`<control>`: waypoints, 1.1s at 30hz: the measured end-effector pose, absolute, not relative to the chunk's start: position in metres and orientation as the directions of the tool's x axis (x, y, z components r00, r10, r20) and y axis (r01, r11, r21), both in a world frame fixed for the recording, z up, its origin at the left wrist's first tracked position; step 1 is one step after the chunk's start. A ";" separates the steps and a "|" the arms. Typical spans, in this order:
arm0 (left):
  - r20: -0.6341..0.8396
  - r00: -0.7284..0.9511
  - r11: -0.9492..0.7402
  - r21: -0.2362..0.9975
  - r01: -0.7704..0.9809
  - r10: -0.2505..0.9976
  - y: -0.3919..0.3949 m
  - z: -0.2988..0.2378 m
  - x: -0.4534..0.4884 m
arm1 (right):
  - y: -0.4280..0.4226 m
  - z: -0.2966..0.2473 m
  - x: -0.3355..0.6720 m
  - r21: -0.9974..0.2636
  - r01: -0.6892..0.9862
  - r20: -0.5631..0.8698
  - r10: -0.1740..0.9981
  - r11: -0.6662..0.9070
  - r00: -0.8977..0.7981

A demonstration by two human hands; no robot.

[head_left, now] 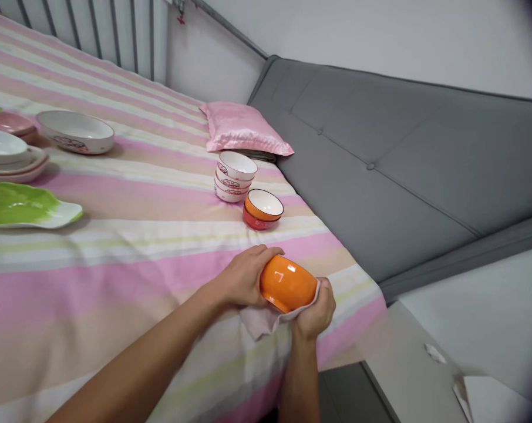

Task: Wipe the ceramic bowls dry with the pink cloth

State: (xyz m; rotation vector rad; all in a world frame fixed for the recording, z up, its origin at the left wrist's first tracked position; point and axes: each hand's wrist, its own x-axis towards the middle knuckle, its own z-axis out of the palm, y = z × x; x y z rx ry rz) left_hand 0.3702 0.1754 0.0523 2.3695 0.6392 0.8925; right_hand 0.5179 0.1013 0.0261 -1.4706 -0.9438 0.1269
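Observation:
An orange bowl (288, 285) is held tilted above the striped bedspread, its glossy outer side toward me. My left hand (251, 275) grips its left side, the thumb near the upper edge. On the right, my right hand (316, 308) is closed round a pale cloth (261, 323) pressed against the bowl; the cloth hangs down beneath it. Just beyond my hands stands a short stack, an orange bowl with a white inside (266, 204) on top of a red bowl (258, 222). Behind that pair is a stack of several white patterned bowls (235, 176).
A green leaf-shaped dish (23, 205), stacked white plates (10, 164), pink dishes (10, 124) and a large white bowl (76, 132) rest on the bedspread (138, 282) at left. A pink pillow (246, 129) lies against the grey padded headboard (402, 153).

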 end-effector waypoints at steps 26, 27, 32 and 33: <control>0.326 0.630 -0.695 0.498 0.519 0.705 0.183 0.052 0.361 | 0.086 0.072 0.495 -0.702 0.710 0.253 0.951 0.053 0.179; 0.301 0.603 -0.659 0.511 0.551 0.738 0.185 0.051 0.359 | 0.085 0.073 0.493 -0.703 0.710 0.229 0.960 0.050 0.159; 0.113 0.402 -0.373 0.654 0.658 0.909 0.192 0.048 0.356 | 0.081 0.074 0.487 -0.698 0.715 0.088 0.988 -0.029 0.126; 0.074 0.359 -0.306 0.696 0.649 0.930 0.195 0.048 0.356 | 0.080 0.074 0.485 -0.686 0.727 0.069 0.992 -0.030 0.106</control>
